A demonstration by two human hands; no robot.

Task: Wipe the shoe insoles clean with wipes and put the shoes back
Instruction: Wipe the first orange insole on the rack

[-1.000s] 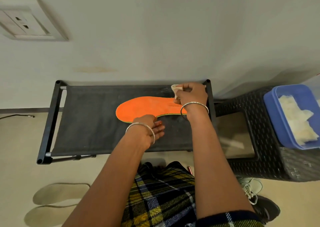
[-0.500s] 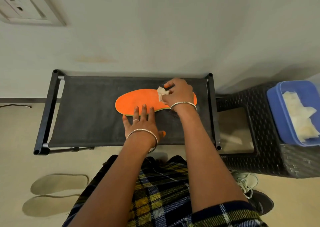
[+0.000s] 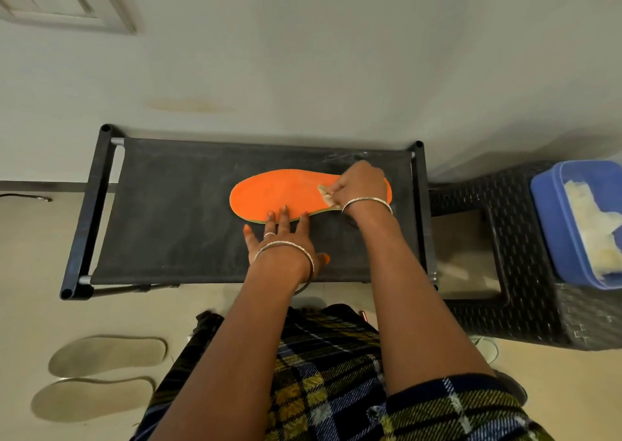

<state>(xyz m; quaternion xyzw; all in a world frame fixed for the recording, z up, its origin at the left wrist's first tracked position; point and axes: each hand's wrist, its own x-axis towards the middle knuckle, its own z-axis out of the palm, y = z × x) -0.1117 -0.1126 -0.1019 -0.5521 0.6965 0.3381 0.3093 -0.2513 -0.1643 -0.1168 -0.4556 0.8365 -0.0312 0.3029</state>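
The orange insole (image 3: 279, 193) is laid flat on the black desk (image 3: 175, 212), toward its right side. Its near edge is pressed by the straight, spread fingers of the left hand (image 3: 282, 238). A crumpled wipe (image 3: 325, 194) is gripped in the curled right hand (image 3: 361, 185) and held against the insole's right end
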